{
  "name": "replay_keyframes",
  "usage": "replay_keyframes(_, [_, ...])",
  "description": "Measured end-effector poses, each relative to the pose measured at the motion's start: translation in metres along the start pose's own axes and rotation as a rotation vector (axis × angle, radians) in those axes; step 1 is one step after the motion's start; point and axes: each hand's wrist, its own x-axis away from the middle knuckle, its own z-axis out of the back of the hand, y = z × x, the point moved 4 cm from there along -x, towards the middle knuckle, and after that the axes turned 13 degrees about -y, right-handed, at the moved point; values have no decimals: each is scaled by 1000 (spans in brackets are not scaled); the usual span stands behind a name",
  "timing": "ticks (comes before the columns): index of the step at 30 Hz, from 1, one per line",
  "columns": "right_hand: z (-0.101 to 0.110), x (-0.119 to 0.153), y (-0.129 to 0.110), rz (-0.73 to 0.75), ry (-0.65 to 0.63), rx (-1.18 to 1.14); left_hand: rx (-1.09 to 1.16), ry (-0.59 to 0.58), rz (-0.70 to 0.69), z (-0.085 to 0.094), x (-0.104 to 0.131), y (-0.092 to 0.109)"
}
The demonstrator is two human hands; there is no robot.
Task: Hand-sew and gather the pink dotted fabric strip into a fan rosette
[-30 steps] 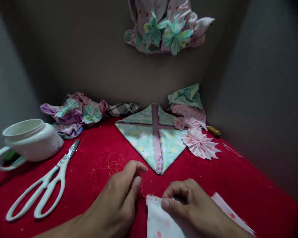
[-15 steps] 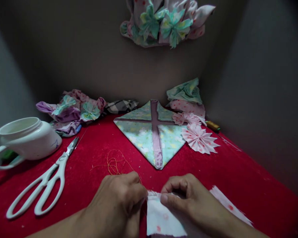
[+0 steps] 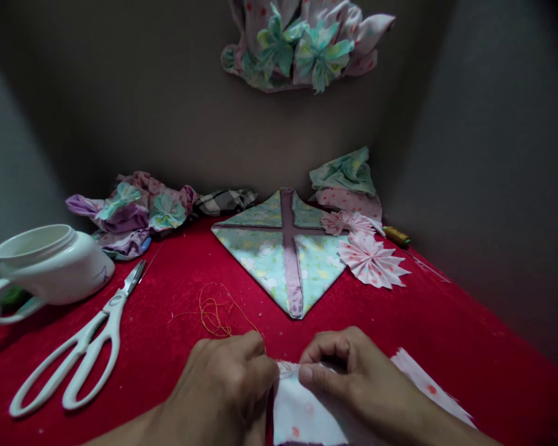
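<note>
A strip of white fabric with faint red dots (image 3: 307, 412) is stretched between my hands at the bottom centre. My left hand (image 3: 227, 378) is closed at its upper left corner, the fingertips mostly turned away from view. My right hand (image 3: 341, 365) pinches the top edge between thumb and forefinger. Small stitches or folds show along that edge. A loose tangle of orange thread (image 3: 216, 313) lies just beyond my left hand, one end running to it. No needle can be made out. Another dotted fabric piece (image 3: 430, 387) rests under my right forearm.
White-handled scissors (image 3: 90, 344) and a white mug (image 3: 51, 266) are at left. Ahead lies a green diamond-shaped fabric piece with a mauve cross (image 3: 291, 254), pleated pink fabric flowers (image 3: 374, 260) beside it. Fabric flower bundles (image 3: 134, 210) and a thread spool (image 3: 397, 235) sit farther back.
The view has shifted very slightly. My left hand has turned a little over the fabric's corner, while my right hand keeps the same pinch.
</note>
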Motion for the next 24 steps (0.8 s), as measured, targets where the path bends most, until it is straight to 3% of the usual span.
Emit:
replay_keyframes(4, [1, 1, 0, 0, 8, 1, -10, 38, 0, 0, -1, -1])
replay_keyframes(15, [0, -1, 1, 18, 3, -15, -8, 7, 13, -5, 1, -3])
replay_keyframes(24, [-3, 3, -7, 77, 4, 63, 247, -103, 79, -3, -7, 4])
